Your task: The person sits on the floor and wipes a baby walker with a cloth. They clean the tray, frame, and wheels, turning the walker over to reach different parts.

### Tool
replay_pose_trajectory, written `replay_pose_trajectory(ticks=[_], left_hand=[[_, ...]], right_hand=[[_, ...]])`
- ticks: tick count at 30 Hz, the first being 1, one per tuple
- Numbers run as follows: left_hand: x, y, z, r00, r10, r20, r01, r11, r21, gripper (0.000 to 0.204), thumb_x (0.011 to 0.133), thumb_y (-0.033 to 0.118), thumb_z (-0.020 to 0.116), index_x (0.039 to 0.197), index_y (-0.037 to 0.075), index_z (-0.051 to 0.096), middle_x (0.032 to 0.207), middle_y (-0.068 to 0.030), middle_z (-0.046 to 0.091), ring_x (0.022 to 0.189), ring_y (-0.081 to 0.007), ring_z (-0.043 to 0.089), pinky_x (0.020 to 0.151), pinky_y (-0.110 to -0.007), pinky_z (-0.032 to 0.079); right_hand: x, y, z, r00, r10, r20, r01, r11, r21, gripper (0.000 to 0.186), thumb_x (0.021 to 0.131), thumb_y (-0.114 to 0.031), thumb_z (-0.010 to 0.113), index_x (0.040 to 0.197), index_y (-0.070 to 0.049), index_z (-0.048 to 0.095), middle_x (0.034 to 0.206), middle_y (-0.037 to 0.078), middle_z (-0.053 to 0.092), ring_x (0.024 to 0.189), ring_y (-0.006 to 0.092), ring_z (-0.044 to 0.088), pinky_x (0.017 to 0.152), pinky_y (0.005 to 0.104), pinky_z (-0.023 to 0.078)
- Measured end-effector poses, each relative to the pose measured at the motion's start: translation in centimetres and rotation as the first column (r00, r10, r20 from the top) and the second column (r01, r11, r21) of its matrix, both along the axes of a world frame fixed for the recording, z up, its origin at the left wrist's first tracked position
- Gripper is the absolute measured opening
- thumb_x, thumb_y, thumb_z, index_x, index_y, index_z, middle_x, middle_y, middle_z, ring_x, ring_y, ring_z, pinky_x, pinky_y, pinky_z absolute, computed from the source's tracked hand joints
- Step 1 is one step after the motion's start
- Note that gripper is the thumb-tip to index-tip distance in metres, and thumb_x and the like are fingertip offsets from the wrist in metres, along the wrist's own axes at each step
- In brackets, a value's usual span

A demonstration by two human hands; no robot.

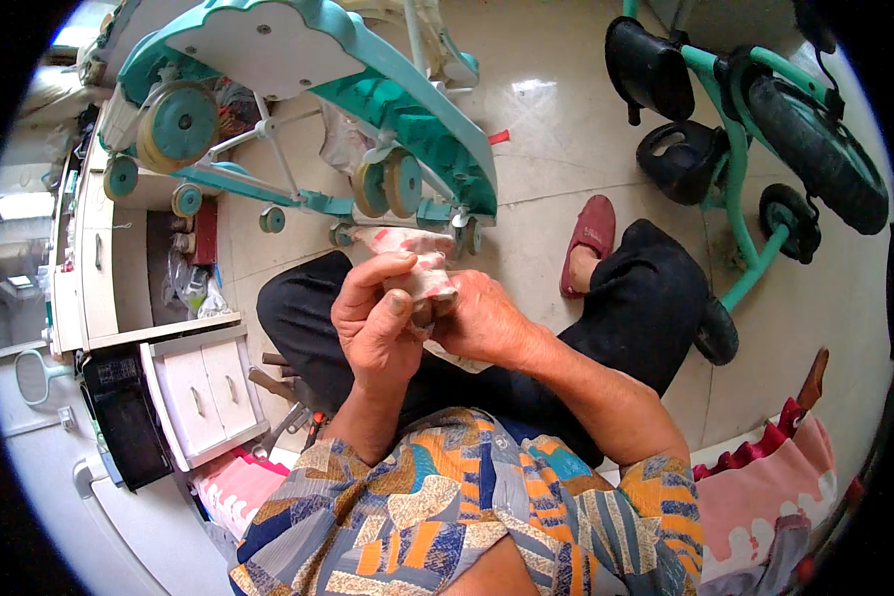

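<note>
In front of my lap I hold a white cloth with pinkish-red patches (407, 241), bunched up between both hands. My left hand (375, 323) pinches its left side, thumb and fingers pressed on the folds. From the right, my right hand (492, 318) closes round the lower part, its fingertips mostly hidden. Something dark shows under the cloth between the hands; I cannot make out what it is. Just beyond the cloth stands a teal and white wheeled child's frame (417, 94), its paired wheels (402, 182) close to my fingers but apart from them.
A green child's tricycle (740, 184) with black wheels is at the right. My red slipper (593, 235) rests on the tiled floor (556, 129). White cabinets (207, 392) line the left, with tools (290, 422) beside my leg. Pink fabric (765, 487) covers the seat at lower right.
</note>
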State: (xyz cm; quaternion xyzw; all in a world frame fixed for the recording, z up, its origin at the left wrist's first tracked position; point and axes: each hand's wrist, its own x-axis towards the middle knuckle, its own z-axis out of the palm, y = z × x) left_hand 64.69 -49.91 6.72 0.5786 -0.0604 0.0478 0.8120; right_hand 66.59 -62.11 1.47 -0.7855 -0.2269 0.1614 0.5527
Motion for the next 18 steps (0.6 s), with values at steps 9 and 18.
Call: replay_pose_trajectory(ticks=[9, 18], left_hand=[[-0.1, 3.3, 1.2, 0.95, 0.17, 0.263, -0.228, 0.951, 0.209, 0.031, 0.089, 0.007, 0.055, 0.118, -0.003, 0.056, 0.115, -0.0161, 0.058, 0.108, -0.0287, 0.058, 0.092, -0.046, 0.049], [-0.1, 6.4, -0.3, 0.938, 0.346, -0.017, -0.246, 0.701, 0.669, 0.038, 0.088, 0.003, 0.062, 0.125, 0.002, 0.056, 0.109, -0.0054, 0.061, 0.097, -0.0131, 0.059, 0.086, -0.026, 0.047]], right_hand=[[0.8, -0.4, 0.4, 0.935, -0.253, 0.248, 0.28, 0.957, -0.079, 0.007, 0.073, -0.012, 0.063, 0.074, -0.005, 0.063, 0.078, 0.018, 0.063, 0.073, 0.0363, 0.065, 0.061, 0.0471, 0.052], [-0.3, -0.1, -1.0, 0.908, -0.114, 0.403, 0.253, 0.915, -0.313, 0.008, 0.07, -0.011, 0.064, 0.07, -0.004, 0.068, 0.075, 0.018, 0.063, 0.069, 0.0327, 0.067, 0.057, 0.0422, 0.053]])
